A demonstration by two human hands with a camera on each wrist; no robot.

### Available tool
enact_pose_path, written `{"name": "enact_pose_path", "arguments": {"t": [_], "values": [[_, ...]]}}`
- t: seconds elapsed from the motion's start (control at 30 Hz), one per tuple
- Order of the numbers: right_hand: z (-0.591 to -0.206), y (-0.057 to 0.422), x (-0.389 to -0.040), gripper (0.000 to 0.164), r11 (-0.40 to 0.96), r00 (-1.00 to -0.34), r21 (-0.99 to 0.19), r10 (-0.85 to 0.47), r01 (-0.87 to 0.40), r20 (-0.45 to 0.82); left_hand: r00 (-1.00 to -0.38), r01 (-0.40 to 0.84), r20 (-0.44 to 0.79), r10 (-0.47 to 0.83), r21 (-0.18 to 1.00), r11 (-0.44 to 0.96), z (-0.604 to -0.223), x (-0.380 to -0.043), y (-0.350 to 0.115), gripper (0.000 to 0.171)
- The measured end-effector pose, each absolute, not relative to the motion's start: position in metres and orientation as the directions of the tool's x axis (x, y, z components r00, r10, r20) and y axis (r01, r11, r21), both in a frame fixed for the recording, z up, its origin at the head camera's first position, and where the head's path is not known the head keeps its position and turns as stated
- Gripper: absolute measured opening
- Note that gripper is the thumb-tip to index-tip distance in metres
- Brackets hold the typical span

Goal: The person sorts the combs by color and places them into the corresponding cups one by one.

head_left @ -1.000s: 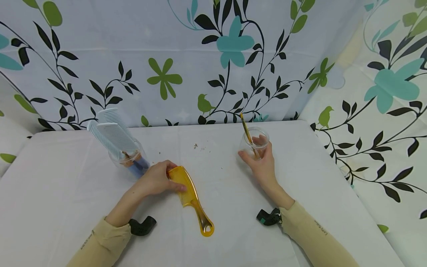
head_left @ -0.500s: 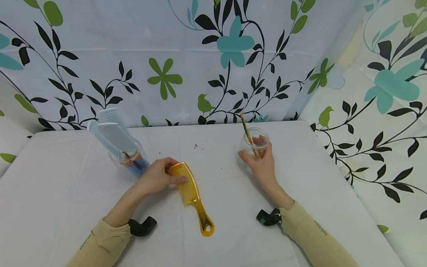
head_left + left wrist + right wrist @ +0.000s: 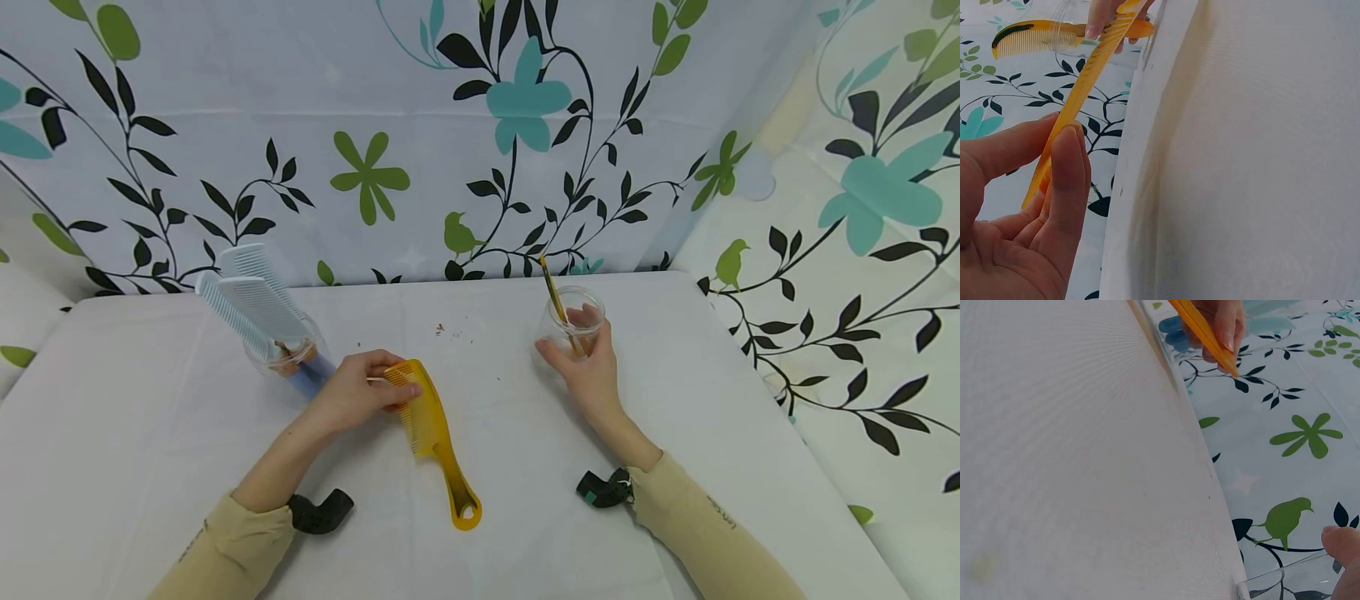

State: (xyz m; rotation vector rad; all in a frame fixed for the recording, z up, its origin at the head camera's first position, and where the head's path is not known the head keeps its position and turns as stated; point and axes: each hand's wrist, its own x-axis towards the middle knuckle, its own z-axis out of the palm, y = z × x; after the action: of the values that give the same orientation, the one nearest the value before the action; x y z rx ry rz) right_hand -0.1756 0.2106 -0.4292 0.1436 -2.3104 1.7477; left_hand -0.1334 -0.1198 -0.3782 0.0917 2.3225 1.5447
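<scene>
My left hand point(image 3: 352, 392) pinches an amber comb point(image 3: 429, 421) by its toothed end, thumb on one side and fingers on the other. Its long handle, with a hole at the end, points toward the near side. In the left wrist view, the comb point(image 3: 1088, 78) appears edge-on between thumb and fingers. Over to the right, my right hand point(image 3: 596, 383) grips a clear jar point(image 3: 561, 335) around its side. A second amber comb point(image 3: 553, 287) leans in that jar; the left wrist view shows its teeth and dark-streaked spine.
Another clear jar point(image 3: 255, 357) stands behind my left hand, holding several pale blue combs point(image 3: 262, 304) with blue and brown handles. Small crumbs point(image 3: 440, 329) lie on the white table point(image 3: 517, 517). A floral cloth point(image 3: 300, 83) hangs along the table's back edge.
The comb's toothed end has shifted slightly away from me and to the right, and its broad face has turned narrower. Its handle end stays nearly in place. My right hand and jar hold still.
</scene>
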Motion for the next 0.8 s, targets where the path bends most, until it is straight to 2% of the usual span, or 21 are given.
{"name": "enact_pose_path", "arguments": {"t": [0.23, 0.8], "values": [[-0.4304, 0.2098, -0.1735, 0.084, 0.284, -0.956, -0.924, 0.069, -0.255, 0.285, -0.941, -0.123, -0.228, 0.249, 0.918, 0.376, -0.3766, -0.1322, -0.1196, 0.045], [-0.4288, 0.21, -0.1728, 0.084, 0.292, -0.957, -0.923, 0.069, -0.251, 0.282, -0.925, -0.153, -0.252, 0.285, 0.933, 0.327, -0.3786, -0.1305, -0.1178, 0.032]]}}
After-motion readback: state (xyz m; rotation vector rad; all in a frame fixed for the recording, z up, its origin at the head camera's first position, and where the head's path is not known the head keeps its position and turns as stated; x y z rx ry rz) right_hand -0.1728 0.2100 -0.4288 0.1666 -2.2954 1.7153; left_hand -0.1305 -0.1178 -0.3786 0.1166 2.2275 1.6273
